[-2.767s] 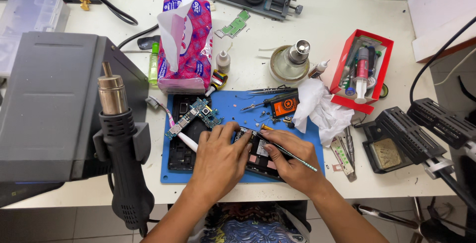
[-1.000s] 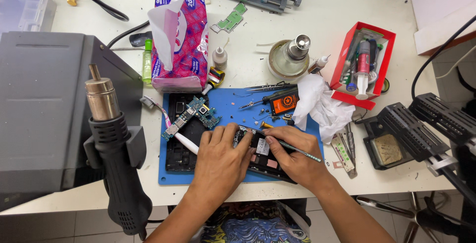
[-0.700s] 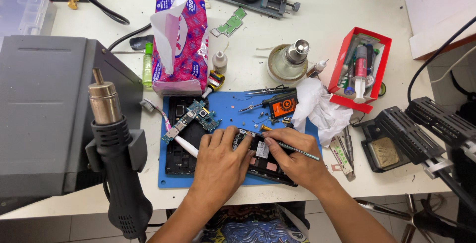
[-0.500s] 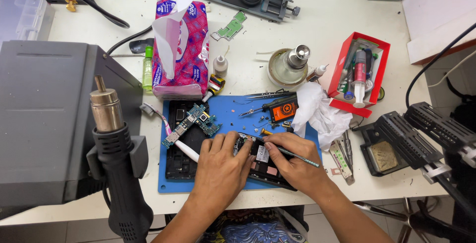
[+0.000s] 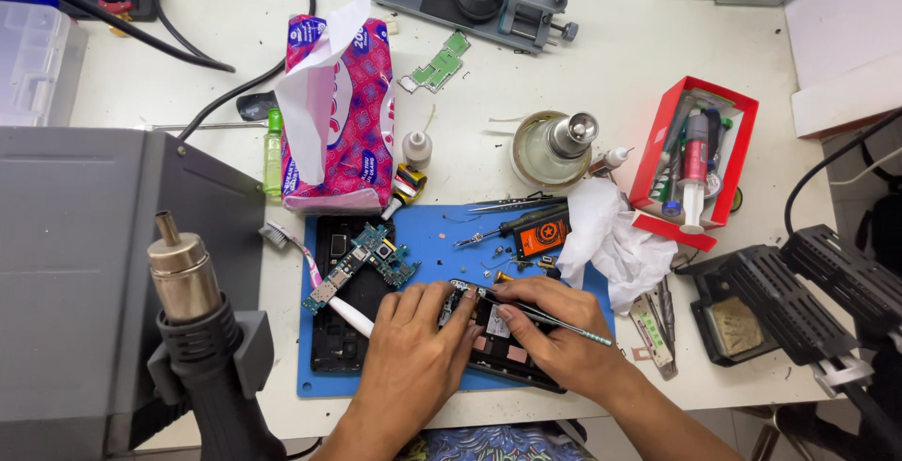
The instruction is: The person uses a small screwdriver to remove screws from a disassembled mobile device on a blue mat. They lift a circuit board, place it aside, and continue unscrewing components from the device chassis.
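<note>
An opened black phone body (image 5: pixel 498 353) lies on a blue work mat (image 5: pixel 442 226) near the table's front edge. My left hand (image 5: pixel 409 353) presses down on its left part, fingers spread over it. My right hand (image 5: pixel 554 334) grips thin metal tweezers (image 5: pixel 564 327), the tips pointing left into the phone's top edge beside my left fingertips. To the left on the mat a green circuit board (image 5: pixel 362 264) rests on a second black phone frame (image 5: pixel 334 329), with a toothbrush (image 5: pixel 310 273) lying across it.
A hot-air gun (image 5: pixel 202 329) stands in its holder on a grey station (image 5: pixel 85 264) at left. A pink tissue pack (image 5: pixel 334 118), small bottles, a metal dispenser (image 5: pixel 554 146), a red tool box (image 5: pixel 695 160), crumpled tissue (image 5: pixel 611 235), a black stand (image 5: pixel 799 296) and cables surround the mat.
The view has shifted slightly. Both hands stay on the phone, and the tweezers have nudged a little along its top edge.
</note>
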